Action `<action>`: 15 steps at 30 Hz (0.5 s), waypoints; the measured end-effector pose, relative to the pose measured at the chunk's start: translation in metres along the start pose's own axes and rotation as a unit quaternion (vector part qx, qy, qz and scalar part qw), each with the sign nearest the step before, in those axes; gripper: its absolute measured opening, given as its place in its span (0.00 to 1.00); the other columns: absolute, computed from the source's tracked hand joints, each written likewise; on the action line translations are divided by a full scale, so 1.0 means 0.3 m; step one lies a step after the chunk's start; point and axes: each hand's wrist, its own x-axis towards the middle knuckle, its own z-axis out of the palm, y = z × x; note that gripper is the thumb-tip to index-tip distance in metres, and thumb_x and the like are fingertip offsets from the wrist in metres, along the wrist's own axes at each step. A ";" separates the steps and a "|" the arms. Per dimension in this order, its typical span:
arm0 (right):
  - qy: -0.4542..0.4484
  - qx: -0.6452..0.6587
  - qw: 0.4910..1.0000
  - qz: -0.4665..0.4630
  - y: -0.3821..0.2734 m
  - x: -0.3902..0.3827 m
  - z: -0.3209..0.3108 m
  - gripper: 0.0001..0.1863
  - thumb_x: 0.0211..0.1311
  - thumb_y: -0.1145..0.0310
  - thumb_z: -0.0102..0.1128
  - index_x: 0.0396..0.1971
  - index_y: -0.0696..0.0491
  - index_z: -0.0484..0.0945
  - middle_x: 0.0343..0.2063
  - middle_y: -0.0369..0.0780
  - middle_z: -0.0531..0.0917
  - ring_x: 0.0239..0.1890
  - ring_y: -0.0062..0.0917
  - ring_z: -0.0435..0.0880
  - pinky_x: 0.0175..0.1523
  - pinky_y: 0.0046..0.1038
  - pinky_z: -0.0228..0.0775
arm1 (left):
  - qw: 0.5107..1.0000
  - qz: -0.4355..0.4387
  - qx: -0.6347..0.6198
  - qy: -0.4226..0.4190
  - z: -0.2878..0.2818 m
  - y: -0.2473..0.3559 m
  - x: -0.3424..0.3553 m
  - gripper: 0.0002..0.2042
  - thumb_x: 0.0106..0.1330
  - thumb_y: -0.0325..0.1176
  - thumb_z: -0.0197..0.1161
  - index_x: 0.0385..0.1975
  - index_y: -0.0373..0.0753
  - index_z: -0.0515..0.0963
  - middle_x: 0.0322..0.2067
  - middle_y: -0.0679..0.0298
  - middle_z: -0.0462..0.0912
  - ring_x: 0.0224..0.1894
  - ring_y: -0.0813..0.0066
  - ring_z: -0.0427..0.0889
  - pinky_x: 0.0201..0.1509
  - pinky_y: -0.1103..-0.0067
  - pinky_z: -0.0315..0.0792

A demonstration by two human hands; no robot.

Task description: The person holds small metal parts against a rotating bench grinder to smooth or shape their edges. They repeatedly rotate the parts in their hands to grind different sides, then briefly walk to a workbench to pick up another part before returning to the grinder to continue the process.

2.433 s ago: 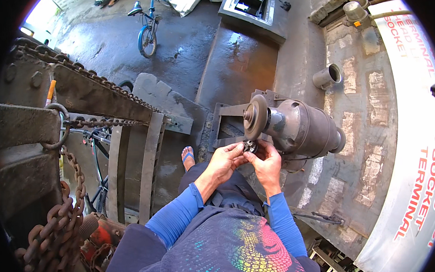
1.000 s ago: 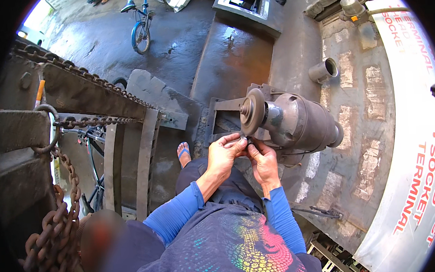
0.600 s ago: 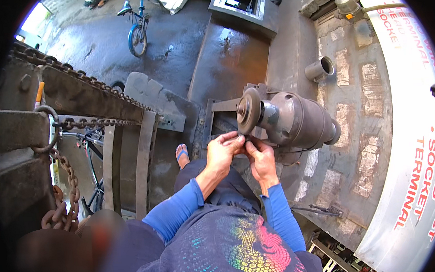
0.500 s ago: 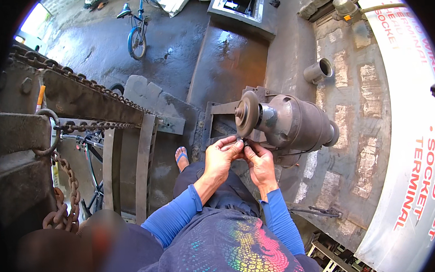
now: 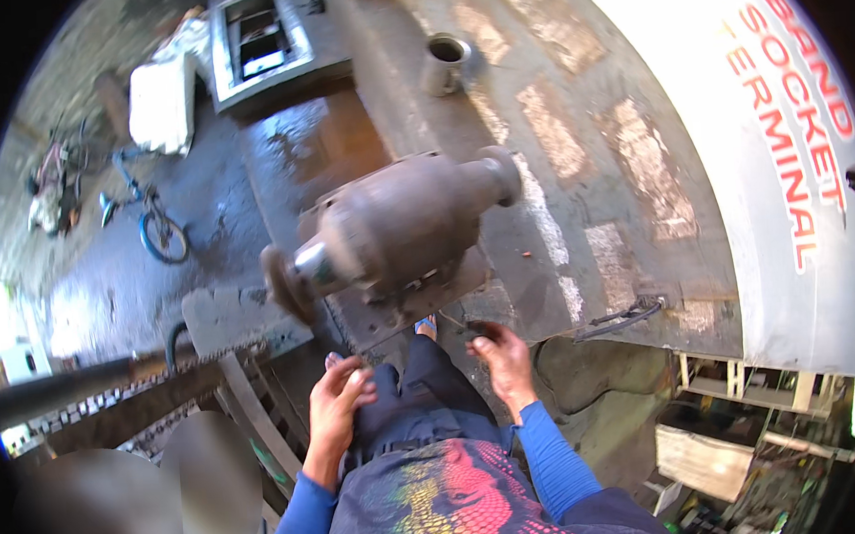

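Note:
A brown, worn electric motor (image 5: 400, 220) lies across the middle, with a round pulley (image 5: 285, 284) on the shaft at its left end. My left hand (image 5: 336, 405) is raised below the pulley, apart from it. Its fingers are half bent and spread, and nothing shows in them. To the right, below the motor, my right hand (image 5: 507, 360) pinches a small black piece (image 5: 478, 330), blurred and too small to name. A thin wire (image 5: 453, 316) runs beside it toward the motor's underside.
Black cables (image 5: 622, 322) cross the brick-patched surface on the right. An open metal cylinder (image 5: 446, 65) stands behind the motor. Beams and a chain (image 5: 141, 392) are at the left, near a blurred shape. A blue bicycle (image 5: 155, 220) stands farther back; a wooden board (image 5: 704, 461) lies lower right.
My hands, together at the pulley before, have come apart; the right holds a black piece. The view has turned right, so the motor appears farther left and angled differently.

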 end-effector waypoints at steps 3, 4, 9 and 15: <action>0.222 -0.088 0.971 0.018 0.182 0.204 -0.353 0.19 0.57 0.70 0.71 0.44 0.64 0.75 0.37 0.43 0.85 0.33 0.24 0.84 0.39 0.25 0.77 | 0.994 -0.060 0.047 0.075 -0.010 -0.045 0.008 0.19 0.73 0.33 0.61 0.58 0.29 0.73 0.44 0.56 0.84 0.38 0.74 0.84 0.40 0.80 0.82; 0.249 -0.154 0.956 0.013 0.252 0.296 -0.448 0.20 0.55 0.68 0.71 0.44 0.62 0.75 0.38 0.44 0.85 0.35 0.28 0.84 0.41 0.28 0.77 | 0.989 -0.074 0.068 0.104 -0.022 -0.059 0.011 0.19 0.74 0.33 0.61 0.59 0.29 0.73 0.43 0.56 0.84 0.37 0.74 0.84 0.39 0.79 0.82; 0.341 -0.406 0.847 0.031 0.374 0.641 -0.617 0.25 0.49 0.63 0.74 0.46 0.56 0.77 0.42 0.47 0.82 0.45 0.41 0.81 0.51 0.40 0.74 | 0.954 -0.125 0.208 0.177 0.056 -0.081 -0.006 0.18 0.74 0.34 0.60 0.57 0.29 0.74 0.41 0.56 0.84 0.35 0.73 0.84 0.38 0.78 0.82; 0.369 -0.436 0.817 0.080 0.486 0.817 -0.780 0.27 0.50 0.60 0.74 0.49 0.53 0.77 0.48 0.48 0.78 0.52 0.44 0.78 0.53 0.42 0.73 | 0.925 -0.166 0.249 0.234 0.170 -0.202 -0.048 0.14 0.74 0.30 0.59 0.54 0.28 0.75 0.37 0.57 0.85 0.32 0.76 0.83 0.37 0.80 0.81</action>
